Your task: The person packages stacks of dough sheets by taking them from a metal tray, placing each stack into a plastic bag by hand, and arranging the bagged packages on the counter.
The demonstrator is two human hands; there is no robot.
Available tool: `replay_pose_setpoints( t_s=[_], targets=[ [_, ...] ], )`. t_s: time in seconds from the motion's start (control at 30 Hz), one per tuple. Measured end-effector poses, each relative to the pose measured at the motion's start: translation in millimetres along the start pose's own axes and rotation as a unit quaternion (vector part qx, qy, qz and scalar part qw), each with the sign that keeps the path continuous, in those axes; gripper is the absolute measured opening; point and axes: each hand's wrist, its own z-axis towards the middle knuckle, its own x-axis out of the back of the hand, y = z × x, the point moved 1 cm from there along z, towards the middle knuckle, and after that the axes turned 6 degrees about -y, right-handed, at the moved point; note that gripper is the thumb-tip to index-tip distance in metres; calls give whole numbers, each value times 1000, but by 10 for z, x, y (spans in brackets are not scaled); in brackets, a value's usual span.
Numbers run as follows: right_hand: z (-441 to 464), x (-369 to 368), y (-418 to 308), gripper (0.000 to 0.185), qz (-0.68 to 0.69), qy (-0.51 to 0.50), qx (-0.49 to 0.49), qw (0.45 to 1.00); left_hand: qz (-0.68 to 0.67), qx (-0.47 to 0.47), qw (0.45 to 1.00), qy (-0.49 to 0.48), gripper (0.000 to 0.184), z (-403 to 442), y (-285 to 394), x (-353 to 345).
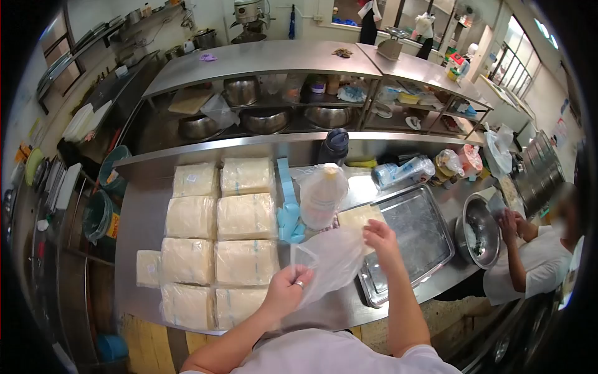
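A clear plastic bag point(333, 258) is stretched between my two hands over the metal table. My left hand point(289, 290), with a ring on one finger, is closed on the bag's left side. At its upper right edge, my right hand point(380, 240) pinches the plastic. Just behind that hand lies a pale square stack point(361, 217) of thin sheets, partly hidden. To the left, several plastic-wrapped packs point(246, 216) of similar pale squares sit in two columns, with a smaller pale stack point(148, 268) beside them. Light blue strips point(289, 212) lie between the packs and a large plastic bottle point(322, 194).
A metal tray point(411, 237) is right of my hands. Beyond it, a co-worker point(529, 262) handles something over a steel bowl point(478, 230). A dark bottle point(334, 146) and bagged items point(405, 171) line the table's back. A steel shelf unit point(261, 62) stands behind.
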Motion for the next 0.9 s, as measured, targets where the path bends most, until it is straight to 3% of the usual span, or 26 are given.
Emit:
replay_pose_setpoints(
  t_s=[0.07, 0.13, 0.27, 0.4, 0.47, 0.57, 0.7, 0.77, 0.8, 0.87, 0.9],
  targets=[
    [509, 399, 715, 62, -215, 69, 4, 974, 12, -35, 998, 57, 41, -113, -50, -18],
    [875, 582, 1054, 67, -346, 48, -24, 937, 37, -45, 994, 97, 40, -214, -63, -34],
    [1023, 362, 678, 62, -507, 13, -119, 853, 68, 5, 994, 91, 52, -391, -153, 16],
    [1208, 491, 791, 48, -370, -49, -157, 914, 23, -25, 996, 88, 63, -577, -304, -17],
    [1214, 535, 735, 45, -266, -94, -175, 943, 113, -18, 993, 15, 58, -698, -308, 15],
    [1006, 334, 357, 35, -443, -131, 34, 886, 150, 3, 986, -66, 54, -802, -241, -28],
    [789, 161, 387, 41, -418, -219, 104, 876, 227, 38, 968, -105, 53, -767, -152, -12],
    [747, 109, 450, 42, -402, -253, 118, 872, 252, 106, 955, -114, 50, -724, 157, -1],
    [733, 118, 341, 42, -377, -255, 34, 890, 264, 138, 947, -119, 48, -728, 262, 16],
    [684, 157, 16, 43, -317, -248, -134, 906, 205, 82, 969, -112, 46, -696, 180, 125],
    [659, 241, 55, 41, -204, -235, -148, 939, 176, 53, 977, -110, 46, -659, 119, 204]
  ],
)
